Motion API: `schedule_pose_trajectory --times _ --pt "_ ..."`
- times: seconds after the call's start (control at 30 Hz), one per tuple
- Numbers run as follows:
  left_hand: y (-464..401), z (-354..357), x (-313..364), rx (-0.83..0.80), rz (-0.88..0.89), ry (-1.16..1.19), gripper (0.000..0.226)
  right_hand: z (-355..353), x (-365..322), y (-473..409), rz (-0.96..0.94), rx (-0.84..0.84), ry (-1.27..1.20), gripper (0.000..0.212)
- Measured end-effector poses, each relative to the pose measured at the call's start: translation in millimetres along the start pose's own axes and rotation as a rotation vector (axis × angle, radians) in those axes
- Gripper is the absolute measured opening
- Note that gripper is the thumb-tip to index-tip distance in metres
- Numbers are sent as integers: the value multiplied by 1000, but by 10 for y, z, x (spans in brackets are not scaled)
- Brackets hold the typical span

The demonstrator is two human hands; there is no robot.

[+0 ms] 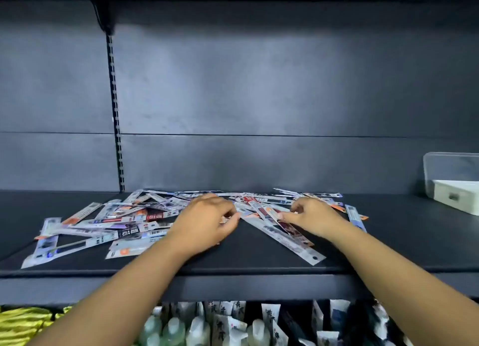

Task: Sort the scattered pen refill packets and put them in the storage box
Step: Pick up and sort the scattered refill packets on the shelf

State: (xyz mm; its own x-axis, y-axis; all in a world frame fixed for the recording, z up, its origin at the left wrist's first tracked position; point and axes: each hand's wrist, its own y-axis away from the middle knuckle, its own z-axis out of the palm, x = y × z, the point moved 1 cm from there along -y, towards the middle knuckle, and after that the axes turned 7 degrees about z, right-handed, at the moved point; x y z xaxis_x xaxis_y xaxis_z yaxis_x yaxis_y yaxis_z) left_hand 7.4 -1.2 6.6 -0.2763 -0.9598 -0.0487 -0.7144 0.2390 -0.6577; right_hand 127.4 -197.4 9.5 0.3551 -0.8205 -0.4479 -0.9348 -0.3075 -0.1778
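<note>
Long, flat pen refill packets [108, 224] of clear and white plastic with orange, red and purple print lie scattered in a loose heap across a dark grey metal shelf [404, 242], most of them left of centre and along the back wall. Both bare forearms reach in from below.

The left hand [207, 221] rests palm-down at the middle of the heap, its fingers curled inward; the tips seem to pinch something small at the packet edges, though motion blur hides what, so I cannot tell whether it holds anything. The right hand [311, 216] sits just beside it to the right, fingers curled and thumb pressed in — it pinches the upper end of a long clear packet with a dark red insert [290, 229], which slants down toward the shelf's front edge over another long white packet [295, 244]. A blue-printed packet [356, 217] lies just right of that hand.

The storage box [456, 196] — white, rectangular, with a small metal handle on its front — stands at the far right of the same shelf, well apart from the heap, with a translucent plastic lid or container [451, 166] upright behind it. Below the shelf hang white pouches with dark lettering [269, 317] and some yellow packaging [23, 325].
</note>
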Motion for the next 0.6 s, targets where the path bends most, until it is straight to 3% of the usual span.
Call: schedule_pose_trajectory --times 0.1,0.2,0.37,0.47,0.53,0.6 --pt "-227 102 -112 -116 88 -69 43 63 9 -201 64 -146 122 61" --pt "-448 196 -208 -199 91 -78 29 91 -31 -347 101 -277 190 57" --pt "-792 402 -339 -245 97 -107 30 31 -117 -562 82 -376 265 47" --pt "-917 561 -404 -191 92 -35 30 -22 -79 -693 89 -439 18 32" --pt "-915 590 -474 -97 114 38 43 -83 -46 -733 45 -459 -139 17" --pt "-880 528 -517 5 158 105 59 -141 -4 -764 -107 -459 -72 11"
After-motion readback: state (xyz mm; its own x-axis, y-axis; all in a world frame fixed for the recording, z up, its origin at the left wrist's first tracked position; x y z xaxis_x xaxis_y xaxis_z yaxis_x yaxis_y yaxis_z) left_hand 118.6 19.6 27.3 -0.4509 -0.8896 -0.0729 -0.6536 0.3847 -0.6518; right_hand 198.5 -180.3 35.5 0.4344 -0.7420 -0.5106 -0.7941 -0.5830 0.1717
